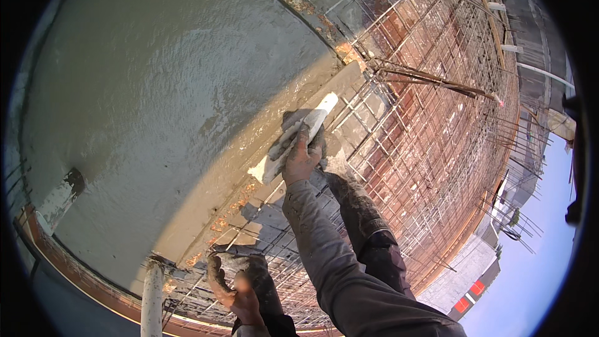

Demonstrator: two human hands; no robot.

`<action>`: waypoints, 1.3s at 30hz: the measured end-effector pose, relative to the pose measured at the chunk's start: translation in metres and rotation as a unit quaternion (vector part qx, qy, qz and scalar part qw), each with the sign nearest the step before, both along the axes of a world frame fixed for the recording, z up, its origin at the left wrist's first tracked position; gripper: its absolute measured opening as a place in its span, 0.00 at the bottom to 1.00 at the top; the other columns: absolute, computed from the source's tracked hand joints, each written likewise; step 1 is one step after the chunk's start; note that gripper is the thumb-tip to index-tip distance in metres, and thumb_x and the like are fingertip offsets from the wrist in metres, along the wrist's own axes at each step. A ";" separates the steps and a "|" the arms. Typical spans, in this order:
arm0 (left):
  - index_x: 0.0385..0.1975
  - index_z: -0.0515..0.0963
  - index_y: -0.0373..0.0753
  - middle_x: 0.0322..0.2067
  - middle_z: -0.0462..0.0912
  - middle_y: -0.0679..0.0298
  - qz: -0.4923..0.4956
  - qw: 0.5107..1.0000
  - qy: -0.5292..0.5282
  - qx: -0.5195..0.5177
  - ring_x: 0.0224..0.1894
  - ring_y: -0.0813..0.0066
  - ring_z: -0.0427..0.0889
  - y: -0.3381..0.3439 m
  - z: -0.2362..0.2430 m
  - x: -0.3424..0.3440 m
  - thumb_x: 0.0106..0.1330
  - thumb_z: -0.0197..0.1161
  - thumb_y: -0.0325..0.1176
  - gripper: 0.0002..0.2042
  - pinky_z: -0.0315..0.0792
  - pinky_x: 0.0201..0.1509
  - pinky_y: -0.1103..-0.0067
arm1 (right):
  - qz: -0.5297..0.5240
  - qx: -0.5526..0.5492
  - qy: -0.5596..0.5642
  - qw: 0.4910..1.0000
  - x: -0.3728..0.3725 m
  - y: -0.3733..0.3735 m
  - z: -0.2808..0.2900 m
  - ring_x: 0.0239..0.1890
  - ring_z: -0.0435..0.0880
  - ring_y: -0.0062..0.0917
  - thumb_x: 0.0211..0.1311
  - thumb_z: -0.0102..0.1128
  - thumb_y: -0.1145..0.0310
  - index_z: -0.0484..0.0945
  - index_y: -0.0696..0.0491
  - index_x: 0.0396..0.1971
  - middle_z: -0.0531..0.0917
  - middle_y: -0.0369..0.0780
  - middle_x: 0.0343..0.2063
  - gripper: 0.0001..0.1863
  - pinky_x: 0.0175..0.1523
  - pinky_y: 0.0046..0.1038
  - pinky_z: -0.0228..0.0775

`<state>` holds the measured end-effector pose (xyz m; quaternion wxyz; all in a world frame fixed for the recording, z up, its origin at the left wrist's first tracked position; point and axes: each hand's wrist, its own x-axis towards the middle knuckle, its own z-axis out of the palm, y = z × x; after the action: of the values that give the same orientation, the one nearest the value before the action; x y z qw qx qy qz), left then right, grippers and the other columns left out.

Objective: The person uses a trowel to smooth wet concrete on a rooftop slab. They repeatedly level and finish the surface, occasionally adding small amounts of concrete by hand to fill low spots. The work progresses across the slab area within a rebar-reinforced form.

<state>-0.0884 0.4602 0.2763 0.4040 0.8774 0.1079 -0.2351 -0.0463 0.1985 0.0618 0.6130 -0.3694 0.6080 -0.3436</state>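
Up high, right hand clamps a white trowel on wet concrete; left hand grips rebar.

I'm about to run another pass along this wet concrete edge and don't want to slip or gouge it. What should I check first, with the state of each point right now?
1. Right hand grips the white float firmly: ok, fingers wrapped on it.
2. Float sits at the edge of the wet concrete slab: ok, it rests on the sloped rim.
3. Left hand has a hold for balance: ok, it grasps a curved bar near the white pipe.
4. Footing on the rebar mesh: cannot tell, feet mostly hidden.
5. Slab surface ahead free of debris: ok.
6. Float face clean: cannot tell, underside hidden.
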 end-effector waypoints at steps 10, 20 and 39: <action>0.58 0.67 0.27 0.53 0.73 0.46 -0.017 1.000 -0.016 0.011 0.56 0.52 0.73 -0.018 -0.014 -0.005 0.58 0.64 0.37 0.29 0.66 0.61 0.66 | 0.172 -0.090 0.066 0.979 -0.026 -0.006 0.007 0.43 0.77 0.21 0.67 0.53 0.72 0.58 0.63 0.65 0.79 0.44 0.47 0.29 0.45 0.20 0.70; 0.58 0.66 0.27 0.55 0.72 0.46 0.042 0.999 0.027 -0.009 0.58 0.56 0.72 -0.020 -0.014 -0.011 0.55 0.60 0.25 0.28 0.65 0.63 0.70 | 0.149 0.053 -0.027 0.987 0.014 -0.021 0.022 0.37 0.77 0.27 0.69 0.53 0.65 0.57 0.63 0.65 0.78 0.43 0.40 0.29 0.42 0.25 0.72; 0.61 0.63 0.27 0.59 0.69 0.50 0.095 0.992 0.065 -0.054 0.61 0.60 0.70 -0.019 -0.006 -0.006 0.60 0.57 0.27 0.27 0.68 0.62 0.69 | 0.114 0.073 -0.027 0.990 -0.003 -0.017 0.030 0.51 0.76 0.29 0.73 0.47 0.57 0.57 0.61 0.65 0.75 0.46 0.53 0.29 0.52 0.30 0.71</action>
<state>-0.0943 0.4411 0.2706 0.4629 0.8231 0.2039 -0.2579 -0.0490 0.1819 0.0917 0.6895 -0.3809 0.5691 -0.2359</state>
